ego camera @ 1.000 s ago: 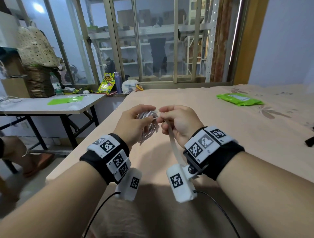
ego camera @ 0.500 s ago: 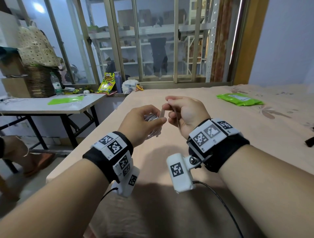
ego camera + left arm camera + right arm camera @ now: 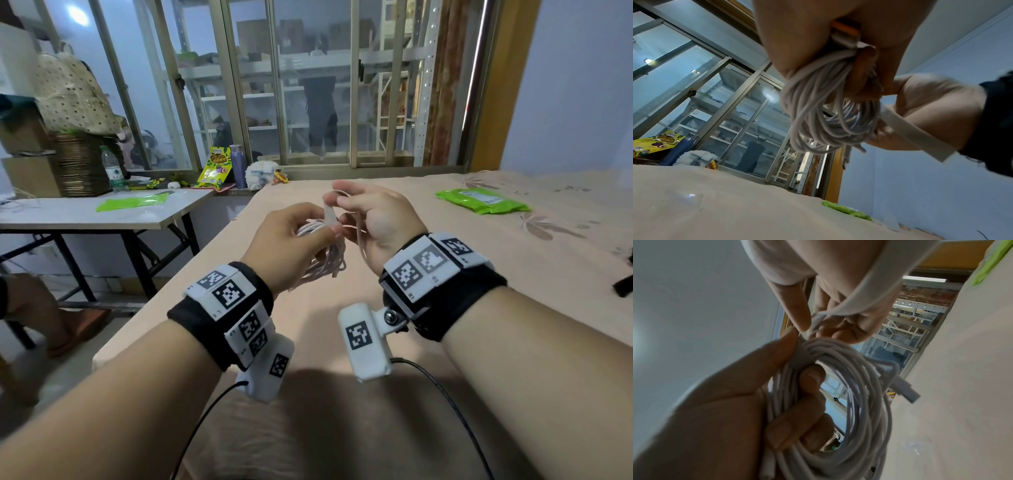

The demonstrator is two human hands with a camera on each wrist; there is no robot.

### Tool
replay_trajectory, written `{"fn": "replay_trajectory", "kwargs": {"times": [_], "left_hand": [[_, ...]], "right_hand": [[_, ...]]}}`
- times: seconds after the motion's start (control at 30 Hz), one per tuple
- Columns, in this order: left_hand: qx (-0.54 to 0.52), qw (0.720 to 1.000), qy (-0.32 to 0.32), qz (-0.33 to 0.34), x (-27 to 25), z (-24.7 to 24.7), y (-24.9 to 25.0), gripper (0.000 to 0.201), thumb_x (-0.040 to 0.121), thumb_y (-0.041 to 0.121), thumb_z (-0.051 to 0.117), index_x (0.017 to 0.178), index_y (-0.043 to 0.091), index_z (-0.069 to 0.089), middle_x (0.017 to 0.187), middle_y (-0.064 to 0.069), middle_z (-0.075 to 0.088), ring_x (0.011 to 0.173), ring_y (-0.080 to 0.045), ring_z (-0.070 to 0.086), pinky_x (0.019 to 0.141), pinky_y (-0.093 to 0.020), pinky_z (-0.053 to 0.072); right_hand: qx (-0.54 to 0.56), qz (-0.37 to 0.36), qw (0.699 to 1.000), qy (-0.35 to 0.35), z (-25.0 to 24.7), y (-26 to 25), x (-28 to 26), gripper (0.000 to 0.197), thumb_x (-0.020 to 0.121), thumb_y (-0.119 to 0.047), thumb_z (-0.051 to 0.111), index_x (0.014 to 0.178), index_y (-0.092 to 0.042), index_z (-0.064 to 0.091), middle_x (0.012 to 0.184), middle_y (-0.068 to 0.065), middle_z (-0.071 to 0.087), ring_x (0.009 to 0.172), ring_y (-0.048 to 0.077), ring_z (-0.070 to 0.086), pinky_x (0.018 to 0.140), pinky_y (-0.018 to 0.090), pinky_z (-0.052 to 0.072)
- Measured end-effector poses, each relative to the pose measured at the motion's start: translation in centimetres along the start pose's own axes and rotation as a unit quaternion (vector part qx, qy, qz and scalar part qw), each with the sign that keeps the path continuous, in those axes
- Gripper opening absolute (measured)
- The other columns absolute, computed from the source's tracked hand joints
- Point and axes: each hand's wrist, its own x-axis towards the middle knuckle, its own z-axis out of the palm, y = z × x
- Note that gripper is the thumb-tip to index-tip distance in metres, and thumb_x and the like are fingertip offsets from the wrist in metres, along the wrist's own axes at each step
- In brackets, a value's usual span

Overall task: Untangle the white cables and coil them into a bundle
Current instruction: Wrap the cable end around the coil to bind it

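**Cable coil, mid-air over the bed**

Left hand point(image 3: 287, 240) wrapped around the coil of white cables point(image 3: 849, 402), thumb and fingers curled through the loops, held up above the beige bedsheet point(image 3: 445, 274). Right hand point(image 3: 373, 219) just beside it, fingertips pinching a flat white strap point(image 3: 916, 138) at the coil's top. Green packet point(image 3: 481, 200) lying well off to the right.

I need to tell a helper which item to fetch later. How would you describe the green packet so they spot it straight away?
Start at the big bed with the peach-coloured cover below the window. On its far right part, well beyond the right hand, lies the flat green packet. It is the only bright green thing on the bed; the other green sheet lies on the side table.
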Motion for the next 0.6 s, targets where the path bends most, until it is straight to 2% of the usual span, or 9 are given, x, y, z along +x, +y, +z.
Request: {"fn": "replay_trajectory", "kwargs": {"times": [0.1,0.2,0.3,0.33,0.4,0.43,0.5,0.57,0.6], "left_hand": [[-0.044,0.998,-0.004,-0.033,0.1,-0.2,0.1,0.036,0.076,0.025,0.076,0.105,0.019,0.056,0.072,-0.006,0.062,0.046,-0.005,0.054,0.045,-0.016,0.039],[-0.087,0.996,-0.024,-0.025,-0.1,-0.3,0.5,0.043,0.082,0.018,0.074,0.119,0.018,0.052,0.073,-0.01,0.06,0.048,-0.008,0.054,0.046,-0.017,0.041],[-0.118,0.992,-0.048,0.004,-0.3,-0.3,1.1,0.028,0.081,0.017,0.071,0.107,0.018,0.061,0.071,0.0,0.065,0.054,-0.009,0.056,0.05,-0.017,0.044],[-0.135,0.99,-0.05,0.005,-0.3,-0.3,1.2,0.023,0.082,0.014,0.072,0.104,0.016,0.063,0.073,0.002,0.066,0.053,-0.008,0.056,0.048,-0.015,0.043],[-0.158,0.986,-0.045,-0.004,-0.1,-0.4,1.3,0.025,0.078,0.017,0.075,0.099,0.012,0.063,0.071,0.003,0.066,0.052,-0.007,0.056,0.044,-0.013,0.04],[-0.159,0.986,-0.039,-0.009,-0.1,-0.5,1.3,0.028,0.074,0.019,0.077,0.097,0.01,0.063,0.068,0.002,0.065,0.052,-0.007,0.056,0.043,-0.013,0.039],[-0.148,0.988,-0.03,-0.019,0.0,-0.5,1.3,0.023,0.077,0.02,0.076,0.092,0.008,0.064,0.065,-0.001,0.062,0.052,-0.01,0.055,0.042,-0.015,0.037],[-0.143,0.989,-0.016,-0.028,0.1,-0.5,1.3,0.016,0.085,0.019,0.069,0.089,0.004,0.064,0.064,-0.005,0.058,0.051,-0.013,0.051,0.041,-0.016,0.035],[-0.147,0.989,-0.006,-0.033,0.1,-0.5,1.2,0.018,0.087,0.02,0.066,0.09,0.002,0.064,0.064,-0.006,0.056,0.049,-0.014,0.047,0.041,-0.017,0.034]], "right_hand": [[-0.003,-0.003,1.0,-0.017,-0.3,0.0,0.1,0.023,0.088,0.005,0.051,0.098,-0.01,0.066,0.087,0.006,0.07,0.073,0.02,0.061,0.056,0.024,0.048],[0.007,0.01,1.0,-0.027,-0.7,0.1,0.1,0.025,0.088,0.005,0.051,0.103,-0.007,0.066,0.092,0.01,0.072,0.081,0.023,0.068,0.061,0.027,0.055],[0.017,0.038,0.997,-0.064,-0.8,0.4,0.2,0.03,0.085,-0.002,0.056,0.114,0.001,0.064,0.106,0.025,0.069,0.092,0.036,0.069,0.076,0.042,0.059],[0.02,0.053,0.996,-0.076,-0.8,0.5,0.0,0.037,0.082,-0.008,0.058,0.118,0.002,0.062,0.107,0.029,0.067,0.089,0.039,0.067,0.074,0.044,0.059],[0.047,0.089,0.991,-0.093,-0.8,0.3,-0.3,0.05,0.083,-0.021,0.058,0.125,0.005,0.056,0.104,0.028,0.064,0.079,0.036,0.064,0.066,0.038,0.057],[0.071,0.102,0.987,-0.102,-0.8,0.3,-0.3,0.055,0.086,-0.03,0.057,0.128,0.005,0.053,0.107,0.026,0.063,0.082,0.035,0.064,0.072,0.039,0.057],[0.095,0.115,0.983,-0.109,-1.1,0.5,0.0,0.065,0.086,-0.049,0.055,0.132,-0.003,0.049,0.122,0.022,0.062,0.098,0.035,0.066,0.094,0.049,0.051],[0.069,0.122,0.984,-0.111,-1.2,0.7,0.1,0.068,0.084,-0.058,0.055,0.134,-0.012,0.047,0.121,0.018,0.064,0.102,0.035,0.067,0.096,0.053,0.049],[0.038,0.119,0.986,-0.106,-1.1,0.7,0.0,0.064,0.084,-0.057,0.055,0.132,-0.016,0.049,0.11,0.016,0.069,0.095,0.034,0.069,0.092,0.05,0.052]]}}
